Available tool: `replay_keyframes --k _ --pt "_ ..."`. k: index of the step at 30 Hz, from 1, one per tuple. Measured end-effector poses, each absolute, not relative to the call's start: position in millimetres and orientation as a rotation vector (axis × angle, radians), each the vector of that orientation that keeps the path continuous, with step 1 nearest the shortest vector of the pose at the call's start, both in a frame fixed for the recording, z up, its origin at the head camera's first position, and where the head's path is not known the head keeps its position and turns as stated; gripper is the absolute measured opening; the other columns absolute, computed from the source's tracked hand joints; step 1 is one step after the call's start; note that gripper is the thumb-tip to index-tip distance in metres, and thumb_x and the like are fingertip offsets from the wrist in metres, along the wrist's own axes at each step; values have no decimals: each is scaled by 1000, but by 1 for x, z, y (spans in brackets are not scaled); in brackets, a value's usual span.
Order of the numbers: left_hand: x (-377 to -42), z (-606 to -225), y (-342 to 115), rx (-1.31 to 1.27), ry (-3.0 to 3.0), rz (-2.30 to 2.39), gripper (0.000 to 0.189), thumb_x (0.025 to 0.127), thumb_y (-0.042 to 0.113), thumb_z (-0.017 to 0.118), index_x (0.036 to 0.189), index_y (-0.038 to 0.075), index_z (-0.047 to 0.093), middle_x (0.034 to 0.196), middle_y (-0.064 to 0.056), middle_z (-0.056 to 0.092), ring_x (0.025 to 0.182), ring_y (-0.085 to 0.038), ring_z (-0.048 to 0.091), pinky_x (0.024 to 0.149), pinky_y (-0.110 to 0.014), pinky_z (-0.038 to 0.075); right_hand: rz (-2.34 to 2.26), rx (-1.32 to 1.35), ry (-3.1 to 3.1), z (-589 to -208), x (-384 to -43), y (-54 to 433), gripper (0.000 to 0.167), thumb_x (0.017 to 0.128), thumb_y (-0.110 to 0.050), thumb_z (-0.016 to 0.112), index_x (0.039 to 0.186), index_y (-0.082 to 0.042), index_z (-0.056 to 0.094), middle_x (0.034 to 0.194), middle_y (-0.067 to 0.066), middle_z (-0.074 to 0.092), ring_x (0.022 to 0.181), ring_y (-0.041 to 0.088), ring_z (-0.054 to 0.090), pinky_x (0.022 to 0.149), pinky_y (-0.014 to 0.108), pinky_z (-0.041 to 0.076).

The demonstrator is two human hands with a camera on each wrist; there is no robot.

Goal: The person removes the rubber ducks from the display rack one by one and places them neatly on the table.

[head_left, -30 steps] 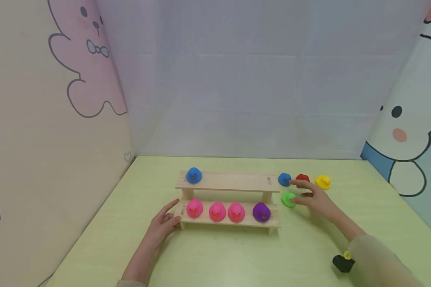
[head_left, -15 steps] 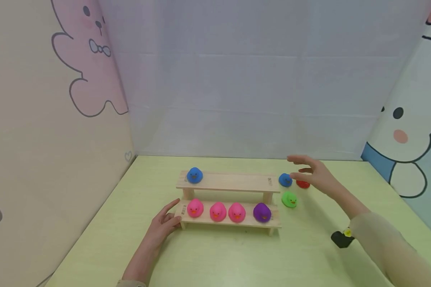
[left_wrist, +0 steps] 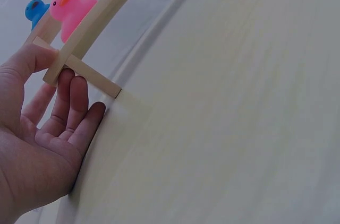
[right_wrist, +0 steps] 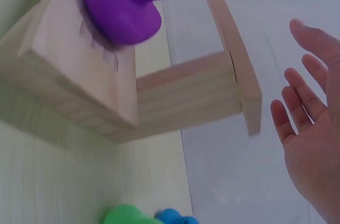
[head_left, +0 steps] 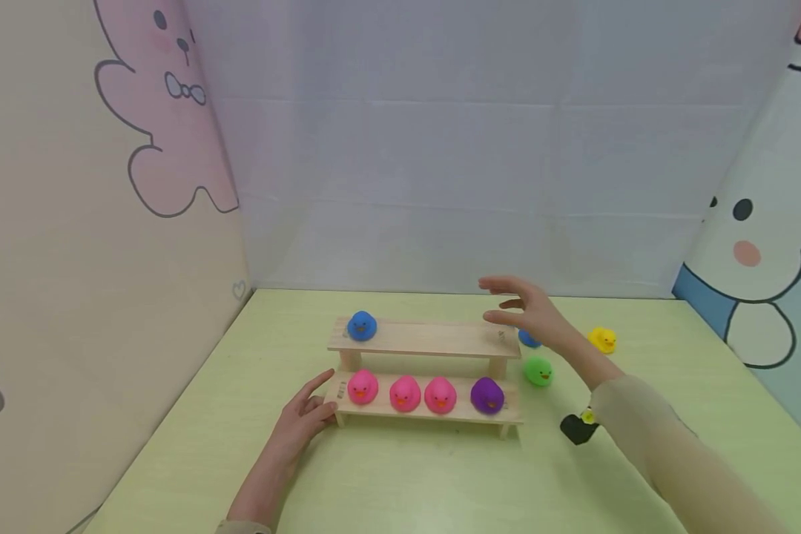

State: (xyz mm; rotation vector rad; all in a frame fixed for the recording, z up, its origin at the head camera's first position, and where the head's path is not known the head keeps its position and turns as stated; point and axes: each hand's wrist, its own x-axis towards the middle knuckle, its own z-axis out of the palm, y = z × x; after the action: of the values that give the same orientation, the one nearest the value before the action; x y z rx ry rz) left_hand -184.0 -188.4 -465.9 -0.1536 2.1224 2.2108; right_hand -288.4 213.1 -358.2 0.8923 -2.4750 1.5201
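Observation:
A two-tier wooden shelf (head_left: 434, 338) stands on the table. My left hand (head_left: 302, 417) grips the left end of its lower tier, with the thumb above and fingers below the plank in the left wrist view. Three pink rubber ducks (head_left: 404, 394) and a purple rubber duck (head_left: 487, 395) sit on that tier. At the left of the upper tier is a blue rubber duck (head_left: 362, 326). My right hand (head_left: 530, 310) hovers over the upper tier's right end, fingers spread and holding nothing; the right wrist view shows its palm (right_wrist: 319, 144) beside the plank.
Right of the shelf lie a green rubber duck (head_left: 539, 371), another blue duck (head_left: 529, 339) partly behind the right hand, and a yellow duck (head_left: 603, 340). A black piece with a yellow spot (head_left: 578, 429) shows by the right sleeve. A pale curtain (head_left: 400, 163) hangs behind.
My right hand has lifted away from beside the green and blue ducks and moved left over the upper tier, empty. The forearm now hides the red duck. My left hand stays on the shelf.

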Motion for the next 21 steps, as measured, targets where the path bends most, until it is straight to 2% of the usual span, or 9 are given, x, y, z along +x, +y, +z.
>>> replay_keyframes --k 5,15,21 --pt "-184 -466 -188 -166 2127 2207 57 90 1 64 142 18 50 95 -15 63 88 -25 61 80 -29 53 1597 968 -2423 -359 -297 175 54 88 -9 73 138 -6 53 137 10 53 126 37 44 98 51 42" --pt "-185 -466 -188 -171 2131 2200 57 90 1 65 142 19 51 95 -15 62 88 -24 61 80 -29 52 1692 1046 -2392 -361 -300 112 53 89 -13 72 139 -12 53 136 -2 53 121 19 47 97 44 43" --pt "-185 -466 -189 -167 2133 2200 57 91 0 63 143 19 50 95 -15 62 88 -25 61 80 -30 52 1738 1097 -2350 -361 -299 81 54 88 -9 73 138 -7 54 137 4 53 120 23 47 97 47 43"
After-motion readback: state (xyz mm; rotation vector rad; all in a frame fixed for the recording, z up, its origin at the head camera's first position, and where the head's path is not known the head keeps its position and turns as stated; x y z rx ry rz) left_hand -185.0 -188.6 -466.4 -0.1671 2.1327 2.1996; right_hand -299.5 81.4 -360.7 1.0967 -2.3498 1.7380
